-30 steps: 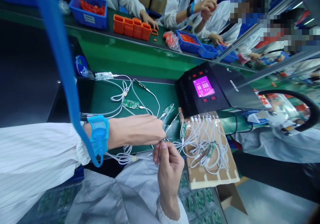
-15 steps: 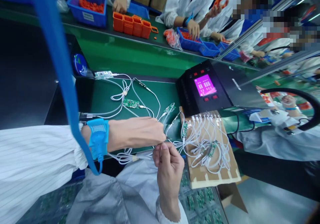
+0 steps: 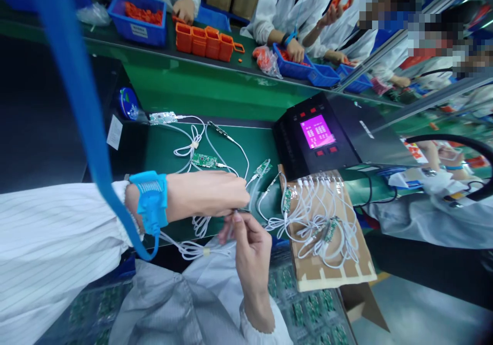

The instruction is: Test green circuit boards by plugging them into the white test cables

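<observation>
My left hand (image 3: 211,193), with a blue wrist strap (image 3: 151,201), reaches over the green mat back side up, its fingers curled under and mostly hidden. My right hand (image 3: 252,247) meets it at the fingertips, thumb pressed against the index finger. A small dark edge shows between the two hands, too little to name. Beyond my left hand lie a green circuit board (image 3: 205,160) and another circuit board (image 3: 262,168), each on a white cable. A bundled white cable (image 3: 192,250) is below my left wrist.
A black tester with a lit purple screen (image 3: 318,132) stands at the right. Cables from it spread over a cardboard sheet (image 3: 316,278) with more boards. Left is a black box (image 3: 46,114). Co-workers' hands handle orange parts near blue bins (image 3: 138,32) across the bench.
Both hands have shifted slightly left, still meeting at the fingertips. My right fingers have spread a little. Across the bench, a co-worker's hand has gone down into a blue bin.
</observation>
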`<action>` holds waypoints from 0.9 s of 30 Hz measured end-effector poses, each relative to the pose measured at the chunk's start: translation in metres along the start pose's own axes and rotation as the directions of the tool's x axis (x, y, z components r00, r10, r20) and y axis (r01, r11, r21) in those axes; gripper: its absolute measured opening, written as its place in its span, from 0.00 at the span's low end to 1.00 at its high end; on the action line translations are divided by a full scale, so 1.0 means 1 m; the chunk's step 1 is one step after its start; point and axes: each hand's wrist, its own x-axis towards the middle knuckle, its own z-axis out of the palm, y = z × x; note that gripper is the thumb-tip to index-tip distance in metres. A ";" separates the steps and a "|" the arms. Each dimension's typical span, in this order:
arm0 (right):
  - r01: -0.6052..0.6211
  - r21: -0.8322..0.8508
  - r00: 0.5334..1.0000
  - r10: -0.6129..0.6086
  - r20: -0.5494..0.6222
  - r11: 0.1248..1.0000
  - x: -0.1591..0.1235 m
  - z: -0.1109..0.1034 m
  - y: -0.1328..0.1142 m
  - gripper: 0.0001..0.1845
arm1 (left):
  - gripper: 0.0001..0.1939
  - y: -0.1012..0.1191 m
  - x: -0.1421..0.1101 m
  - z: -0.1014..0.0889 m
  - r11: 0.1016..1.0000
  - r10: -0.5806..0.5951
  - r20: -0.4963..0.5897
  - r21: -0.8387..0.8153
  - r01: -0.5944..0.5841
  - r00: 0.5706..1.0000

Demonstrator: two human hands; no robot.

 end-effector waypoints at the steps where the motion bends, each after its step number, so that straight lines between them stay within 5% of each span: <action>1: 0.005 -0.041 1.000 -0.003 0.031 0.999 0.001 0.006 -0.001 0.19 | 0.19 -0.006 -0.003 -0.002 0.998 -0.062 0.007 -0.008 0.062 0.998; 5: 0.076 -0.195 0.994 -0.058 0.096 0.978 0.007 0.032 0.002 0.13 | 0.13 -0.043 -0.018 -0.017 0.916 -0.389 0.080 -0.073 0.394 0.918; 8: 0.165 -0.336 0.986 -0.142 0.091 0.927 0.015 0.044 0.007 0.12 | 0.08 -0.072 -0.029 -0.035 0.816 -0.494 0.229 -0.209 0.538 0.839; 10: 0.214 -0.466 0.977 -0.186 0.106 0.859 0.022 0.051 0.011 0.12 | 0.04 -0.087 -0.037 -0.048 0.783 -0.486 0.200 -0.331 0.526 0.851; 14: 0.233 -0.713 0.973 -0.155 0.173 0.661 0.037 0.064 0.013 0.13 | 0.11 -0.103 -0.055 -0.066 0.772 -0.498 -0.026 -0.468 0.430 0.867; 21: 0.287 -0.878 0.957 -0.073 0.280 0.383 0.039 0.090 -0.004 0.14 | 0.16 -0.095 -0.077 -0.080 0.793 -0.555 -0.335 -0.489 0.363 0.761; 27: 0.332 -0.869 0.941 -0.062 0.334 0.367 0.022 0.094 -0.010 0.16 | 0.18 -0.089 -0.087 -0.081 0.772 -0.595 -0.446 -0.550 0.319 0.669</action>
